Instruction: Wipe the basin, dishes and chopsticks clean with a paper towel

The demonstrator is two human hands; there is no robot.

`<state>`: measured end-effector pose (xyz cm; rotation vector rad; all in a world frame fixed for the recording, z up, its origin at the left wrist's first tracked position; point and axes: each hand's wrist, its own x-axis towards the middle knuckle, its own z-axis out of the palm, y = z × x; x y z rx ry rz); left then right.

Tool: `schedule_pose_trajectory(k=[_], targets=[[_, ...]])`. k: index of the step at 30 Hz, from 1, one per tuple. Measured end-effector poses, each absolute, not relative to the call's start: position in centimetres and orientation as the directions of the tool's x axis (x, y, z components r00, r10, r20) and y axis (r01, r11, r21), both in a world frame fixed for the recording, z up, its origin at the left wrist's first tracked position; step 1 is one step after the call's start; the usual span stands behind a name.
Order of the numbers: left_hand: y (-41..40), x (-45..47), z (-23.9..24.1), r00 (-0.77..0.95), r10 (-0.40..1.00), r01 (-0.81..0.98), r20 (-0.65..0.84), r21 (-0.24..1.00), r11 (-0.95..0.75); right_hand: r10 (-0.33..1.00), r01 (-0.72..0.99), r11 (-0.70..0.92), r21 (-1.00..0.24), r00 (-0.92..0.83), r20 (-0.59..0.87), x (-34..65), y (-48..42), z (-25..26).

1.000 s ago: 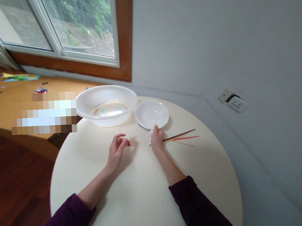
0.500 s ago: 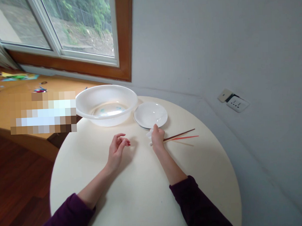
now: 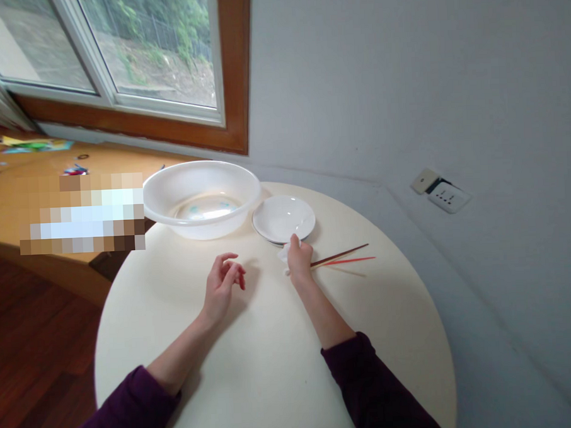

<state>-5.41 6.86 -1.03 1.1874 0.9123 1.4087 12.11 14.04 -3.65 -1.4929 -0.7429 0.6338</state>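
Observation:
My right hand [image 3: 299, 259] is closed on a crumpled white thing that looks like a tissue or cloth [image 3: 283, 254], partly hidden under the fingers. It sits at the near rim of a white plate [image 3: 281, 219], which seems to have another dish beneath it. To the right of this hand lie a dark brown chopstick [image 3: 344, 254] and a red chopstick [image 3: 356, 260], their left ends hidden by the hand. My left hand [image 3: 221, 281] holds nothing. Its fingers are loosely curled and apart, in front of the large white basin [image 3: 167, 217].
Everything rests on a round cream table [image 3: 255, 379]. A wall with a socket [image 3: 449, 196] runs along the right. Behind on the left stand a wooden desk [image 3: 122, 159] with small items and a window [image 3: 155, 49].
My right hand has shifted very slightly to the right with the white tissue-like thing. The plate has moved a touch. My left fingers have curled a little more.

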Motion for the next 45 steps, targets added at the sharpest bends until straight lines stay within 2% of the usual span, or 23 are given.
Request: schedule_pose_trajectory(k=[4, 17, 34, 45], targets=[[6.87, -5.37, -1.01, 0.021, 0.986, -0.225, 0.168, 0.961, -0.159, 0.773, 0.059, -0.015, -0.998, 0.634, 0.025, 12.14, 13.92, -3.38], [6.8, -5.4, -1.11, 0.023, 0.987, -0.189, 0.162, 0.97, -0.155, 0.773, 0.163, 0.023, -0.986, 0.623, 0.121, 12.81, 14.2, -3.76], [6.77, -5.4, -0.98, 0.028, 0.987, -0.179, 0.159, 0.972, -0.152, 0.791, 0.182, -0.028, -0.983, 0.605, 0.09, 12.77, 13.98, -3.06], [6.93, -5.49, -1.33, 0.023, 0.987, -0.178, 0.156, 0.973, -0.15, 0.783, 0.249, -0.009, -0.968, 0.604, 0.148, 13.07, 14.2, -3.39]])
